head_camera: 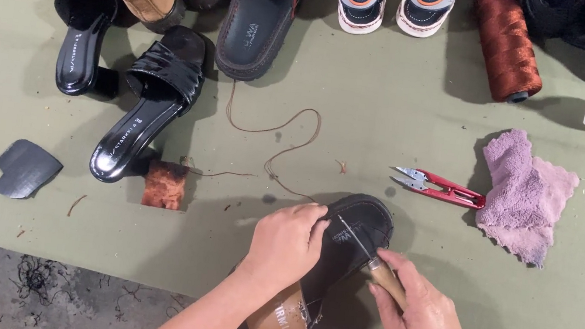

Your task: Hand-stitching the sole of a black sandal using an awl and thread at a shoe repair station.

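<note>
My left hand [288, 246] grips a black shoe [363, 229] with a tan insole, pressing it down near the front edge of the green table. My right hand [422, 318] holds a wooden-handled awl [383, 272] whose metal needle reaches across the shoe's top towards my left fingers. A thin brown thread [278, 129] trails from the shoe area across the table towards the back.
Red thread snips [442, 189] and a mauve cloth [527, 193] lie to the right. A brown thread spool [506, 43] stands at the back. Black heeled sandals [148, 102], a black slipper [260, 15], other shoes, a brown block [165, 184] and a dark sole piece [26, 169] lie to the left.
</note>
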